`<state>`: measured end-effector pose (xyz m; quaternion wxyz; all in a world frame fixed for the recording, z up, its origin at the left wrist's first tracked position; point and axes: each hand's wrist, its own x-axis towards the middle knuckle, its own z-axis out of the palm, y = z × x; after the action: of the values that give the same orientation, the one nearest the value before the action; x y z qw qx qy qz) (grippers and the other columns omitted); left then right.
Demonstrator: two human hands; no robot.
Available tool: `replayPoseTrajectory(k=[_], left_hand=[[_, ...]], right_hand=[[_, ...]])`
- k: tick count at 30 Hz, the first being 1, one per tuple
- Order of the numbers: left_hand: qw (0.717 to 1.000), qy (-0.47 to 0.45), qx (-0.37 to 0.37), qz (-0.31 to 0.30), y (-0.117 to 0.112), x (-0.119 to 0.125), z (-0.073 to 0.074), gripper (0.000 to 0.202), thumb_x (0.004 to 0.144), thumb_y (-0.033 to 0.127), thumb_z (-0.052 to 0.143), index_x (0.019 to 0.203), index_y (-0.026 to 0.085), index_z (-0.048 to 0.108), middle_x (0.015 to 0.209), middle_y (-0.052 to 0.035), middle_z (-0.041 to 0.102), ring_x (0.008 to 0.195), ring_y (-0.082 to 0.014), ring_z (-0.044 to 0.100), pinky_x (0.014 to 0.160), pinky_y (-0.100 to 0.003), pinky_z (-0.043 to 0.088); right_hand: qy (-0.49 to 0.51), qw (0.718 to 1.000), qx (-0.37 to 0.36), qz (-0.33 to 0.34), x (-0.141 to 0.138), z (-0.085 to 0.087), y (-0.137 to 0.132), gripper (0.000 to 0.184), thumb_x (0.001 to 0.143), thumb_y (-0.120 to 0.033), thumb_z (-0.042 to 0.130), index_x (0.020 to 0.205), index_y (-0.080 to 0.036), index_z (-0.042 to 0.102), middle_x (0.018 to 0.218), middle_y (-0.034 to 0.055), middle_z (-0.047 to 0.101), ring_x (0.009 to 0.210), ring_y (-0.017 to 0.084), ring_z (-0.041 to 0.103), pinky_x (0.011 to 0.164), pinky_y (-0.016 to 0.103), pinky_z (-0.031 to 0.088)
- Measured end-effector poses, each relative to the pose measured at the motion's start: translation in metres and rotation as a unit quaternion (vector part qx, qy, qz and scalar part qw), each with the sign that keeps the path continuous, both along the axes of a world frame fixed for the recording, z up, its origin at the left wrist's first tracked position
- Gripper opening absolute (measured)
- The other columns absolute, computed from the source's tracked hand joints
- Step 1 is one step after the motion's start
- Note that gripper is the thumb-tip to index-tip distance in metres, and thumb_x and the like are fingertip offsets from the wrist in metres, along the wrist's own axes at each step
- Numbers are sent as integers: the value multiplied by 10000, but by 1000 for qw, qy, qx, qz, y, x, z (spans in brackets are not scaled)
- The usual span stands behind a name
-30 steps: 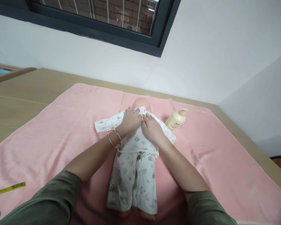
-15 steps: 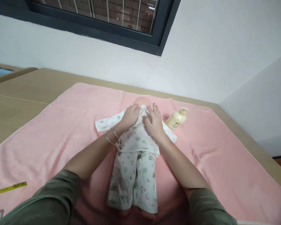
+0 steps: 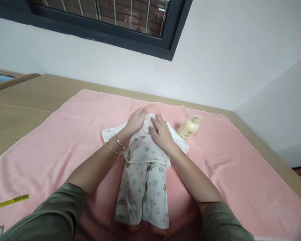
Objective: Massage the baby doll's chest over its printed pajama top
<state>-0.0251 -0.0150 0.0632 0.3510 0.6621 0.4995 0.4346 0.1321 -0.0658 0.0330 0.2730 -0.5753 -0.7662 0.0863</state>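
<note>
A baby doll lies on a pink blanket, its head at the far end and its feet towards me. It wears a white printed top and matching trousers. My left hand, with bracelets at the wrist, rests on the top's left shoulder beside the head, fingers together and stretched out; its fingertips are partly hidden. Flat on the upper part of the top lies my right hand, fingers slightly spread. Each sleeve of the top reaches outward over the blanket.
A cream pump bottle leans or lies tilted beside the right sleeve. The pink blanket covers much of the wooden surface. A yellow strip is at the left. Behind are a white wall and a dark window frame.
My left hand has shifted slightly left and away along the shoulder. My right hand has slid a little left and down onto the top, its fingers flatter. The bottle has stayed put.
</note>
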Motion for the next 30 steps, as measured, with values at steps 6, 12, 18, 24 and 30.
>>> replayPoseTrajectory(k=[6, 12, 18, 24, 30], left_hand=[[999, 40, 11, 10, 9, 2, -15, 468, 1007, 385, 333, 1238, 164, 675, 1384, -111, 679, 1329, -248, 592, 1167, -392, 426], [980, 188, 63, -2, -3, 21, -35, 479, 952, 299, 398, 1334, 123, 626, 1393, -156, 666, 1327, -291, 591, 1184, -463, 402], [939, 324, 116, 6, -14, 32, -48, 499, 971, 336, 381, 1371, 131, 598, 1457, -181, 608, 1394, -326, 519, 1208, -530, 345], [955, 283, 90, 1, -14, 29, -44, 548, 942, 414, 388, 1370, 153, 610, 1486, -156, 592, 1442, -329, 480, 1234, -519, 333], [984, -9, -25, -176, -38, 58, 0, 639, 842, 556, 578, 1365, 194, 643, 1544, -139, 544, 1400, -345, 542, 1156, -484, 468]], right_hand=[[-11, 1000, 5, 1, 0, -1, 1, 462, 1047, -316, 407, 1451, -165, 573, 1641, 170, 400, 1578, 297, 259, 1263, 603, 181], [39, 998, 32, -27, 18, 40, -6, 461, 1020, -284, 438, 1441, -170, 585, 1619, 126, 450, 1518, 250, 395, 1271, 483, 265], [95, 988, 113, -52, 67, 94, -32, 501, 1015, -332, 425, 1496, -238, 533, 1657, 58, 398, 1541, 251, 354, 1257, 476, 318], [156, 970, 152, -105, 129, 120, -54, 521, 1035, -394, 347, 1522, -273, 484, 1623, 59, 447, 1472, 284, 459, 1179, 540, 421], [153, 974, 54, -160, 156, 119, -51, 558, 973, -290, 381, 1489, -126, 516, 1544, 127, 537, 1444, 332, 479, 1200, 532, 400]])
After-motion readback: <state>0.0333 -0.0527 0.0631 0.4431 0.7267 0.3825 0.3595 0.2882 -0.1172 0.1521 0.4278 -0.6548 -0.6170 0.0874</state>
